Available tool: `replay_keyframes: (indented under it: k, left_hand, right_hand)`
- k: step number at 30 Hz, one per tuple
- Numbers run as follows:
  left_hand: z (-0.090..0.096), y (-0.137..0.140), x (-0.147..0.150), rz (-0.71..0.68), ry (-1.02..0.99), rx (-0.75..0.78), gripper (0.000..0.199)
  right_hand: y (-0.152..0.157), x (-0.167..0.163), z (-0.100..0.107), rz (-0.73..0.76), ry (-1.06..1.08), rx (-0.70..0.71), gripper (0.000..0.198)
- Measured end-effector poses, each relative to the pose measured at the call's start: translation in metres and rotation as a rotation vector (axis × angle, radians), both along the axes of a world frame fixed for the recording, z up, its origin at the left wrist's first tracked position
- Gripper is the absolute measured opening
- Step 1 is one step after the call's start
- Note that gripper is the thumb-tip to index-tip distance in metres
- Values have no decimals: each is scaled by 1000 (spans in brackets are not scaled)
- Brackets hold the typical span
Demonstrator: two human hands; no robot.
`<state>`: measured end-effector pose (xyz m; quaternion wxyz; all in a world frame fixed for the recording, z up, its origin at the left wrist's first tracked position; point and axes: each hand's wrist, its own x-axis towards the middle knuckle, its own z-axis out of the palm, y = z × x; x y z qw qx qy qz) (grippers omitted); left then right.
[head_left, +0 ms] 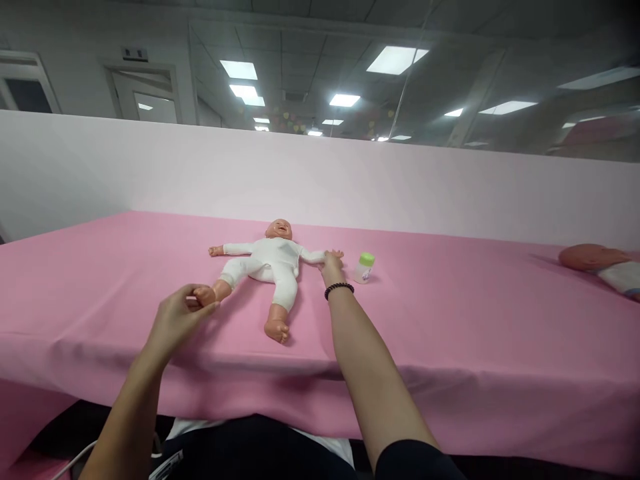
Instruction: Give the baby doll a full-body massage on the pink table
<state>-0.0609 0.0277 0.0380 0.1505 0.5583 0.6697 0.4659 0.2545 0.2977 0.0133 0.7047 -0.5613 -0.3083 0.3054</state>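
Observation:
A baby doll (275, 257) with a white cloth body lies on its back on the pink cloth, head away from me, arms and legs spread. My left hand (177, 313) is closed around the doll's foot on the left, thumb and fingers on either side of it. At the doll's outstretched arm on the right, my right hand (331, 265) grips around the wrist, with the doll's small fingers showing past it. Some of my right fingers are hidden. Just right of that hand stands a small clear bottle (365, 268) with a green cap, apart from it.
Pink cloth (465, 313) covers the wide table and hangs over its front edge. A second doll (593, 259) lies at the far right. Behind the table runs a low white wall (320, 180) with glass above it.

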Motion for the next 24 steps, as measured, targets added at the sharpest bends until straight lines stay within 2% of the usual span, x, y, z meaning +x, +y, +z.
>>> replay_keyframes:
  k: [2, 5, 7, 10, 12, 13, 14, 16, 19, 22, 24]
  left_hand:
    - [-4, 6, 1, 4, -30, 41, 36]
    - [16, 48, 19, -14, -46, 194, 29]
    - [37, 85, 37, -52, 36, 203, 28]
    - [58, 134, 62, -80, 280, 130, 21]
    - [61, 148, 71, -76, 381, 90, 18]
    - [61, 147, 73, -76, 384, 84, 17]
    - [58, 142, 72, -78, 352, 92, 17]
    - [49, 118, 63, -79, 217, 135, 18]
    - [24, 66, 38, -56, 29, 184, 23]
    - [-5, 25, 10, -12, -1, 59, 24]
    - [-11, 14, -4, 12, 32, -47, 25]
  right_hand:
    - [-1, 0, 1, -3, 5, -27, 39]
    - [-9, -16, 13, -12, -81, 55, 42]
    - [-19, -32, 22, 44, -322, 219, 41]
    - [-33, -54, 27, 265, -923, 461, 33]
    - [-39, -60, 25, 347, -1178, 496, 33]
    - [-39, -60, 24, 336, -1202, 482, 34]
    - [-39, -58, 23, 298, -1151, 454, 34]
    - [-33, -49, 22, 189, -899, 360, 33]
    - [-24, -28, 20, 11, -428, 88, 38]
    - [-20, -10, 16, -98, -180, -156, 38]
    - [-21, -6, 15, -116, -146, -217, 40]
